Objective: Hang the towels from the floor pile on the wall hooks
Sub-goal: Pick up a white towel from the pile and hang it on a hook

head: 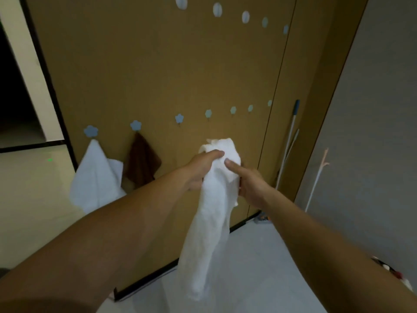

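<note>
A white towel [212, 222] hangs long from both my hands in front of the brown wall. My left hand [200, 168] grips its bunched top from the left. My right hand [250, 186] holds the same bunch from the right, index finger stretched across the cloth. A row of blue flower-shaped hooks runs along the wall. The bare hook [179, 119] and the bare hook [208, 114] sit just above the towel's top. Another white towel [94, 179] hangs on the leftmost hook [91, 131]. A brown towel [141, 163] hangs on the second hook [135, 125].
More bare hooks [250, 108] continue to the right, and a second row of hooks [217, 9] sits high on the wall. A mop handle [291, 134] leans in the right corner by a grey wall [372, 132]. A dark doorway [13, 98] opens at the left.
</note>
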Demonstrator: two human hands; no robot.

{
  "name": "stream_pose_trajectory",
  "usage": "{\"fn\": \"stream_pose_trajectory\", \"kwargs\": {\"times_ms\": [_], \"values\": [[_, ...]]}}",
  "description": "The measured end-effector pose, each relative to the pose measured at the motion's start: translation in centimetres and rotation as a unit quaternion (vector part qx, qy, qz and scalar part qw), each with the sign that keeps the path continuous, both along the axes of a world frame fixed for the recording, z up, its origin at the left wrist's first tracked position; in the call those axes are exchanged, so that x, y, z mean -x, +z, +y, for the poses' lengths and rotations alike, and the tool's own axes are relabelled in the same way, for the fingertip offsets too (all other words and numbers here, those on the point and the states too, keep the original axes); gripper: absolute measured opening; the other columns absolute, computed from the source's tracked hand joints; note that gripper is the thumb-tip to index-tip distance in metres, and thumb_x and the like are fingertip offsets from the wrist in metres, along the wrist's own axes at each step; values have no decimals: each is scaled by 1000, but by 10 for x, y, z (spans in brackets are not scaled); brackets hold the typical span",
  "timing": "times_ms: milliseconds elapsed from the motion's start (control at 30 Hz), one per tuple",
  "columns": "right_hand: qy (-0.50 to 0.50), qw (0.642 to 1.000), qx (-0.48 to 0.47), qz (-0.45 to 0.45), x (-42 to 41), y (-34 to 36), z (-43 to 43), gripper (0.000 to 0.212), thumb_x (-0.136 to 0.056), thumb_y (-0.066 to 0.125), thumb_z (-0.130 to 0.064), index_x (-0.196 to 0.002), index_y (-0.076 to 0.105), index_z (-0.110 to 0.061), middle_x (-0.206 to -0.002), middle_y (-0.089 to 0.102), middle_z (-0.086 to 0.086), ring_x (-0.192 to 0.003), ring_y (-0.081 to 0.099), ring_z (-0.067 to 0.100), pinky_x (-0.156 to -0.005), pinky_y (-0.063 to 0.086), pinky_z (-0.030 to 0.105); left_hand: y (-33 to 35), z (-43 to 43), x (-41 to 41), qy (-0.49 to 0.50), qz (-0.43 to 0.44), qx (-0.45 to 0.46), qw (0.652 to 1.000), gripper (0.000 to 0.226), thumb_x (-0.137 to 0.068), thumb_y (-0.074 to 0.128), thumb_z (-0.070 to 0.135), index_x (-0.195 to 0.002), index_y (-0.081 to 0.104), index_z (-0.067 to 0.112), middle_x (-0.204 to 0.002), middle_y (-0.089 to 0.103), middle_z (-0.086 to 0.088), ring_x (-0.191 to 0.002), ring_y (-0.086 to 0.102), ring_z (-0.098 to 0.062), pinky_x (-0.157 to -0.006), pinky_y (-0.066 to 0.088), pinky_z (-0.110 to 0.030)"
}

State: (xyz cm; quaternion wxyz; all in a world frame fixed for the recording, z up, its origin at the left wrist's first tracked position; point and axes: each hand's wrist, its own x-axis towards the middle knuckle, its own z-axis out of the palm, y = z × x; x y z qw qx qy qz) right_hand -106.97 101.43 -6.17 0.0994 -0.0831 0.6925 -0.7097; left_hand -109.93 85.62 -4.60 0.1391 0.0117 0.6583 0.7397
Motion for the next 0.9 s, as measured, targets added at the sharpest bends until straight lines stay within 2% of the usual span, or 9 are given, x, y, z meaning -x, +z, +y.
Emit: {"fn": "stream_pose_trajectory", "kwargs": {"times_ms": [100,167,233,333,433,533,667,800,900], "values": [[-79,981,-168,57,9,-14,-19,96,-70,84,-38,-147,30,-17,-114,64,-1,-103,63,21,-87,53,38,-7,-17,6,32,-24,-1,999,49,-77,68,31,-121,53,14,-112,67,-17,-101,66,-32,-94,51,-47],[-128,957,-244,92,21,-23,-26,84,-77,79,-30,-145,32,-12,-91,60,-8,-84,60,13,-75,50,29,-13,-27,8,37,-31,19,999,50,-69,68,25,-116,55,13,-113,65,-16,-104,64,-30,-95,50,-44],[-151,943,-276,107,36,-31,-32,61,-82,73,-26,-134,45,-11,-86,58,-9,-79,59,12,-75,53,32,-18,-35,12,49,-31,32,998,53,-62,66,19,-113,55,9,-113,63,-16,-106,62,-29,-96,48,-43],[-89,935,-311,145,56,-37,-45,41,-82,69,-28,-119,56,-16,-96,63,-5,-85,62,16,-77,55,35,-19,-49,20,83,-8,29,996,41,-68,59,8,-109,57,6,-107,65,-16,-100,64,-28,-84,52,-37],[-2,918,-347,192,75,-36,-60,47,-80,68,-23,-124,53,-17,-99,62,-3,-89,61,18,-74,51,30,-15,-68,31,131,-12,40,990,49,-71,60,6,-119,53,10,-118,60,-14,-110,57,-30,-98,46,-43],[-6,880,-402,253,99,-29,-72,19,-85,58,-20,-101,59,-11,-93,64,7,-84,60,27,-66,44,28,-6,-78,41,157,-15,47,986,44,-73,64,10,-115,56,11,-112,65,-13,-105,63,-28,-97,48,-43],[-63,895,-342,279,135,-10,-74,23,-96,42,-19,-88,56,-3,-86,61,12,-79,57,29,-66,38,29,5,-82,49,176,-7,39,984,47,-71,73,18,-115,60,16,-108,70,-11,-100,67,-26,-89,53,-41],[-99,947,-217,218,172,3,-69,36,-96,49,-34,-88,58,-1,-86,58,11,-82,55,26,-71,42,33,7,-93,49,141,-25,2,990,55,-76,75,21,-128,57,13,-121,67,-10,-113,62,-28,-103,45,-44],[-93,961,-189,179,193,1,-65,39,-92,55,-43,-82,58,-5,-82,59,9,-80,56,26,-71,43,34,4,-96,43,145,-41,11,988,50,-80,73,22,-126,57,12,-120,67,-9,-112,63,-26,-99,48,-43]]}}
